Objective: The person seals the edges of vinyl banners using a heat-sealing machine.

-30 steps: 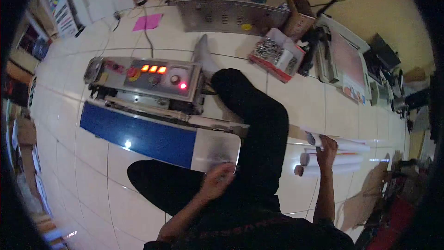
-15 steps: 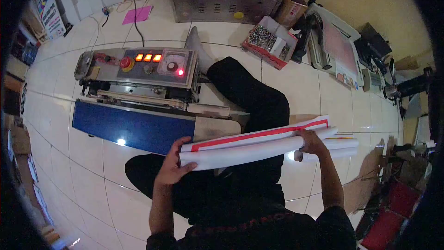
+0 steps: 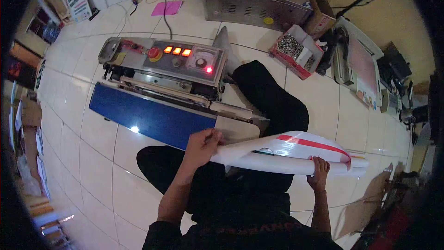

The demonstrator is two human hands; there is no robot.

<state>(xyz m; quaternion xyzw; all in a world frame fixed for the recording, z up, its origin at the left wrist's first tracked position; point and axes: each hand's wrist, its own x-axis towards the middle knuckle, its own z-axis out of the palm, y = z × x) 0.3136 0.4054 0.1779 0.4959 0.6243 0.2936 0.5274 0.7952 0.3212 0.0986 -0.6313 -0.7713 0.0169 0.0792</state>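
White sheet, marked with a red stripe, lies across the front of the body, above the lap, between the two hands. The right hand is closed around the rolled near edge towards its right end, fingers over the top. The left hand is half curled at the left end, in contact with the sheet; whether it grips or only steadies, I cannot tell.

As for how far things have got, the near side forms a long, narrow tube, while the far side bulges up loose, with the stripe bowed along it. So the sheet looks partly rolled at best, with a good part lying outside the tube.

Beyond the right end, other white rolls rest on the tiled floor. Ahead, past the left hand, is a machine with a blue bed, its orange displays and a red light glowing; the sheet seems clear of the bed.

The left fingertips are blurred, and the right thumb is hard to make out. The tube's inside is hidden, as is whatever is printed on the turned-away face. A small dark patch under the bulge is unreadable. The other rolls are partly covered, so I cannot count them.
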